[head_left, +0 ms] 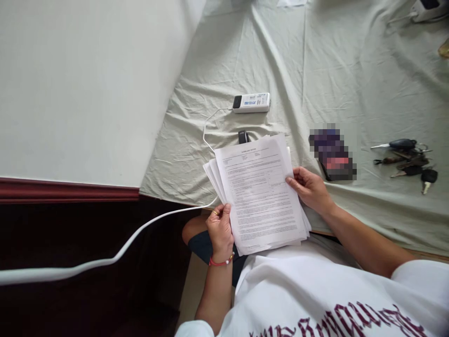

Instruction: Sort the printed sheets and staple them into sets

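Head view: left hand (220, 230), fingers up, pinches paper stack (261, 199) at left edge; right hand (313, 188), angled in from lower right, grips right edge. Stack straddles near edge of surface (372, 220). Cloth (268, 125) shows between stack and power bank (251, 103); pixelated device (334, 155) near right hand.

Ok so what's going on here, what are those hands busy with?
A person in a white shirt is holding a stack of printed sheets. The left hand grips its left edge and the right hand its right edge. The top page faces up, with other sheets fanned out beneath. Beyond it, on a pale cloth, lies a white device with a cable at its left end. A bunch of keys lies off to the right.
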The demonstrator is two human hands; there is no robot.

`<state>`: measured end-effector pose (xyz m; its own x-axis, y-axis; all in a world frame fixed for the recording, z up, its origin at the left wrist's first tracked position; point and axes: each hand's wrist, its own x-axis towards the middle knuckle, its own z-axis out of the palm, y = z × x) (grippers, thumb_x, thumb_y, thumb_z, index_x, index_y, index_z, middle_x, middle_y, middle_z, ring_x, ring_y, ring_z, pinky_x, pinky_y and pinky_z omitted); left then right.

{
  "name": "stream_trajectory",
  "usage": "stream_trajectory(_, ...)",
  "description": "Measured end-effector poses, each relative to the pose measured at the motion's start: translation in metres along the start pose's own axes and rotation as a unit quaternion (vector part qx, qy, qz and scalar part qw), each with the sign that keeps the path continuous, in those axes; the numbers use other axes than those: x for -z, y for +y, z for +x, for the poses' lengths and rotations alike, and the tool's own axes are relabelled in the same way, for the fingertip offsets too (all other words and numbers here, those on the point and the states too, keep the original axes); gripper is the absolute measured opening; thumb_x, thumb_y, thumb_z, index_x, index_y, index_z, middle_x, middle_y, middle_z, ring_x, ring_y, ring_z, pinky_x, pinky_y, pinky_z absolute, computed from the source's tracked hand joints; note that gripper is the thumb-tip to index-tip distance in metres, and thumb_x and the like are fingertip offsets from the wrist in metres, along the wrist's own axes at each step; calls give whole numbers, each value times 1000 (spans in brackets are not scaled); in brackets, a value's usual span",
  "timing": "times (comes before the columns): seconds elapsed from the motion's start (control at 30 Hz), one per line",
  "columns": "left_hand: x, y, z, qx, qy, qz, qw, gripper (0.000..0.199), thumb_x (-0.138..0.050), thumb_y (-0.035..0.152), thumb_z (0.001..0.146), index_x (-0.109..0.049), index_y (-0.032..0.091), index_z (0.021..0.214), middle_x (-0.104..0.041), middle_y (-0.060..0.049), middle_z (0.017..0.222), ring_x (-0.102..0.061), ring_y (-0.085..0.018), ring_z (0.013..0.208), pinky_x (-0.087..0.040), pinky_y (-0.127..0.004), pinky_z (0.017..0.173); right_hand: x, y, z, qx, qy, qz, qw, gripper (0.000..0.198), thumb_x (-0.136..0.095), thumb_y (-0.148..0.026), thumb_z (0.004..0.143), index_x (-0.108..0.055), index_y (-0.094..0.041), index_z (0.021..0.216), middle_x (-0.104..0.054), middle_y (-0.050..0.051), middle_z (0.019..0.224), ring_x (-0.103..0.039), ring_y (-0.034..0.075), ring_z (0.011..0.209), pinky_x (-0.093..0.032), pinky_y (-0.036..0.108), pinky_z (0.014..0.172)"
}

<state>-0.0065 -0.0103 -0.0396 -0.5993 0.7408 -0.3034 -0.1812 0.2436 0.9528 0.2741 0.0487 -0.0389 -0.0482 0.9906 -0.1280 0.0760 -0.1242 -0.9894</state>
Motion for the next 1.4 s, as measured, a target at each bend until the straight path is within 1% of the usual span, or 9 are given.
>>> stream_trajectory(0.17, -2, 5, 1, 23, 11, -52, 998, 53, -101, 44, 48, -65, 16, 75, -74, 2, 73, -68, -13, 69, -56, -28, 74, 1, -1, 0, -1, -10, -2, 1000, 30, -70, -55, 93, -68, -26, 100, -77, 5, 93, -69, 23, 82, -54, 36, 71)
stream_trajectory(0.33, -4, 8, -3, 17, -3, -91, 996, 50, -97, 49, 58, -64, 18, 80, -76, 1, 82, -70, -14, 76, -57, -29, 78, 2, 2, 0, 2, 3, -33, 999, 29, -70, -53, 93, -67, -25, 94, -70, 3, 80, -61, 19, 70, -48, 32, 63)
stream_trajectory(0.43, -4, 8, -4, -10, -11, -83, 996, 44, -92, 47, 65, -66, 20, 87, -75, 1, 85, -70, -14, 79, -55, -27, 78, 2, 0, -1, -3, 19, 6, 1000, 29, -72, -53, 92, -66, -24, 89, -66, 1, 77, -57, 17, 67, -45, 31, 60)
stream_trajectory(0.57, -5, 5, 0, -65, -27, -57, 996, 38, -90, 40, 69, -68, 21, 93, -74, 0, 93, -69, -14, 87, -53, -27, 85, 1, -7, -1, -12, 34, 116, 993, 29, -78, -51, 88, -66, -24, 87, -69, 0, 81, -60, 16, 71, -46, 29, 64)
stream_trajectory(0.7, 0, 0, 6, -87, -1, -39, 995, 40, -89, 37, 69, -62, 21, 93, -71, 1, 90, -67, -13, 84, -52, -28, 85, -1, -13, -1, -16, 47, 189, 981, 27, -82, -47, 85, -67, -24, 88, -70, -1, 83, -61, 15, 72, -47, 29, 65)
stream_trajectory(0.93, 10, 1, 11, -139, 35, 19, 989, 41, -86, 35, 75, -50, 23, 90, -59, 7, 79, -61, -10, 74, -49, -27, 81, -1, -10, -1, -41, 40, 192, 980, 30, -84, -48, 83, -67, -24, 88, -71, -1, 82, -62, 15, 72, -48, 28, 65)
stream_trajectory(1.03, 7, 0, 8, -153, 39, 24, 987, 34, -84, 34, 76, -55, 21, 87, -60, 6, 79, -60, -10, 75, -50, -26, 81, 0, -8, 0, -36, 36, 174, 983, 30, -82, -49, 84, -67, -24, 88, -70, -1, 80, -60, 15, 70, -47, 28, 63)
stream_trajectory(1.2, 3, -2, 2, -124, 13, 52, 991, 17, -76, 34, 81, -72, 19, 88, -74, -1, 86, -68, -15, 83, -53, -30, 85, 0, -10, -1, -32, 34, 168, 985, 32, -82, -51, 84, -66, -23, 86, -68, -1, 79, -59, 15, 70, -46, 28, 63)
stream_trajectory(1.4, 6, -6, 3, -84, 14, 52, 995, 22, -76, 31, 82, -80, 18, 98, -81, -5, 100, -73, -20, 96, -53, -36, 96, 1, -11, -2, -42, 21, 179, 983, 30, -82, -49, 86, -65, -24, 87, -68, -2, 81, -60, 14, 72, -46, 28, 66)
